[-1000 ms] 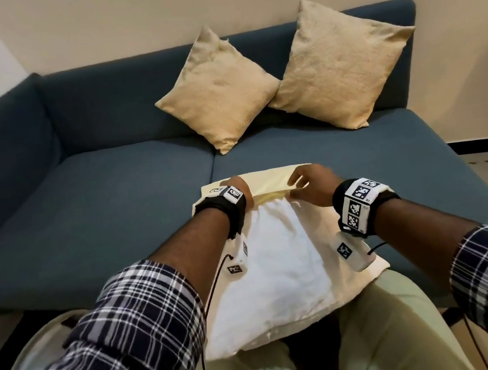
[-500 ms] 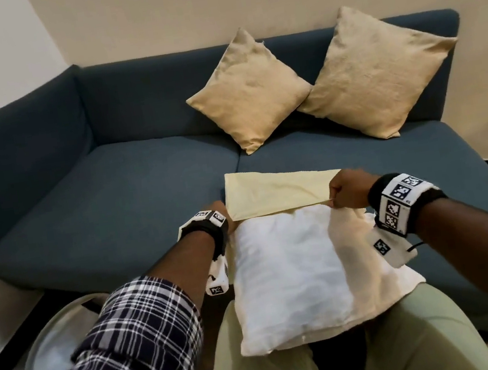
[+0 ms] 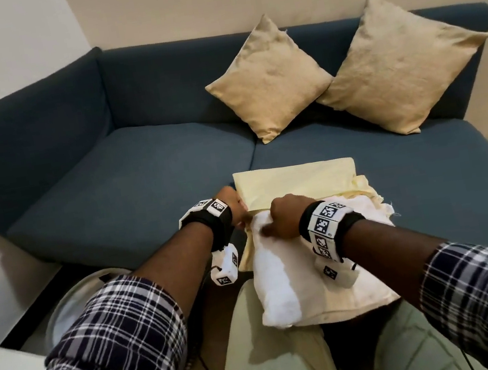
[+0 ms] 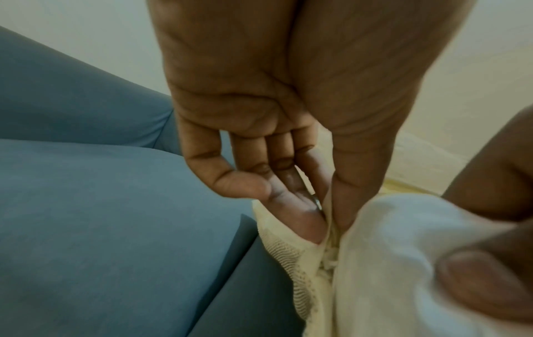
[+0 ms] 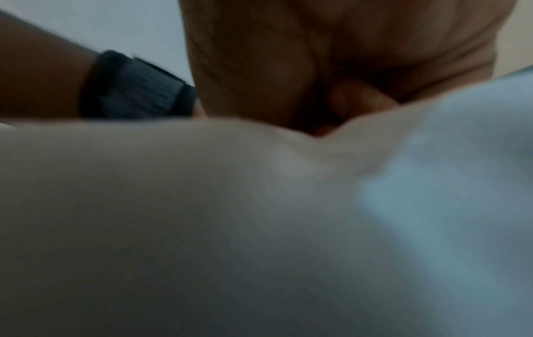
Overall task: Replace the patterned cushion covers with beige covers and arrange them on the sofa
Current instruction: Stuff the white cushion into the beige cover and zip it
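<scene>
A white cushion insert (image 3: pixel 279 281) lies across my lap and the front edge of the blue sofa (image 3: pixel 128 183), partly inside a pale beige cover (image 3: pixel 296 183) whose flap lies folded back on the seat. My left hand (image 3: pixel 233 205) pinches the cover's left edge; in the left wrist view its thumb and forefinger (image 4: pixel 326 216) close on the seam of the cover (image 4: pixel 291 262). My right hand (image 3: pixel 280 223) is curled on the insert's near-left corner, right beside the left hand, its thumb pressing the white fabric (image 4: pixel 403 250). The right wrist view is blurred.
Two beige cushions (image 3: pixel 267 76) (image 3: pixel 402 63) lean on the sofa's backrest at centre and right. A round white object (image 3: pixel 65 309) sits on the floor by my left knee. The sofa's left seat holds nothing.
My right hand has left the right end of the cover's opening and moved left to the insert's corner beside my left hand. The left hand keeps its pinch.
</scene>
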A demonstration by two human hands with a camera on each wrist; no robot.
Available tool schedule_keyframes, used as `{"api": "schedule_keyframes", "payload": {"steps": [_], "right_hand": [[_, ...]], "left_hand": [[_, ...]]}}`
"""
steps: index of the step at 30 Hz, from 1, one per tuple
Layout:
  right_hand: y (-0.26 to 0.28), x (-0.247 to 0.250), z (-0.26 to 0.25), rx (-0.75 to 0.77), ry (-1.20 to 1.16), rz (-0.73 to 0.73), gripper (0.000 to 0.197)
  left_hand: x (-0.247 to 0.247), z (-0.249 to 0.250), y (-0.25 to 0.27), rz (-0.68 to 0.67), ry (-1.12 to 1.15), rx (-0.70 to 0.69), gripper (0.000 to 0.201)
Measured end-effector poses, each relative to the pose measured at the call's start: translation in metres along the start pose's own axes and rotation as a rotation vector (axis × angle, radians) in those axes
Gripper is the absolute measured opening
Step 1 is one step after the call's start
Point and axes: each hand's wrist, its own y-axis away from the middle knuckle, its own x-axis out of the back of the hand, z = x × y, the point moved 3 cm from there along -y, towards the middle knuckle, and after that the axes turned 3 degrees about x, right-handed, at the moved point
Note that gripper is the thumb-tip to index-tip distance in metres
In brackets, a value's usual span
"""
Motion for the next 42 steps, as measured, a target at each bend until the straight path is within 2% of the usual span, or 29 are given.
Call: {"api": "schedule_keyframes", "payload": {"steps": [2,5,8,10,14,15,17,19,20,22,24,25,27,29,31,34,38,40,42], "right_hand": [[-0.008,-0.001,-0.001,0.014,-0.038,-0.034,0.03],[-0.018,0.004,0.006,-0.04,-0.191,0.076,0.018],[-0.021,0.013,0.016,-0.15,-0.356,0.272,0.021],[-0.021,0.018,0.019,-0.211,-0.368,0.408,0.021],[-0.021,0.017,0.019,-0.176,-0.439,0.588,0.017],[-0.024,0.013,0.018,-0.132,-0.414,0.575,0.019],[-0.026,0.002,0.016,-0.006,-0.378,0.414,0.022],[-0.02,-0.004,0.016,0.112,-0.458,0.218,0.022],[-0.016,-0.004,0.021,0.14,-0.506,0.182,0.023],[-0.009,0.001,0.043,0.105,-0.51,0.267,0.021],[0.0,0.008,0.074,-0.049,-0.407,0.365,0.017],[0.005,0.009,0.09,-0.151,-0.328,0.352,0.019],[0.014,0.004,0.115,-0.305,-0.216,0.219,0.058],[0.021,-0.006,0.13,-0.336,-0.232,0.101,0.095],[0.029,-0.015,0.135,-0.308,-0.227,0.057,0.103],[0.041,-0.027,0.134,-0.271,-0.224,0.086,0.092],[0.048,-0.036,0.135,-0.177,-0.403,0.228,0.038],[0.046,-0.034,0.134,-0.101,-0.529,0.285,0.034],[0.04,-0.031,0.129,-0.082,-0.546,0.323,0.037]], "left_hand": [[0.001,-0.003,-0.001,0.001,-0.004,-0.008,0.008],[-0.002,-0.003,0.001,-0.011,0.008,-0.022,0.004],[-0.006,0.006,0.005,0.027,-0.035,-0.059,0.026],[-0.002,0.015,0.008,0.079,-0.064,-0.103,0.032],[0.014,0.026,0.007,0.055,-0.167,-0.169,0.036],[0.017,0.026,0.005,0.029,-0.224,-0.17,0.035],[0.019,0.019,0.003,0.007,-0.358,-0.143,0.031],[0.016,0.014,0.001,0.043,-0.439,-0.11,0.018],[0.014,0.015,0.0,0.07,-0.447,-0.11,0.015],[0.009,0.027,-0.001,0.119,-0.435,-0.135,0.021],[0.004,0.047,-0.004,0.159,-0.419,-0.178,0.027],[0.002,0.061,-0.006,0.177,-0.423,-0.217,0.033],[-0.004,0.09,-0.009,0.19,-0.481,-0.317,0.039],[-0.016,0.117,-0.01,0.174,-0.543,-0.405,0.036],[-0.034,0.137,-0.015,0.129,-0.585,-0.457,0.041],[-0.061,0.156,-0.021,0.126,-0.628,-0.451,0.045],[-0.084,0.175,-0.026,0.164,-0.564,-0.43,0.025],[-0.087,0.184,-0.025,0.137,-0.437,-0.441,0.017],[-0.088,0.194,-0.022,0.073,-0.284,-0.48,0.009]]}}
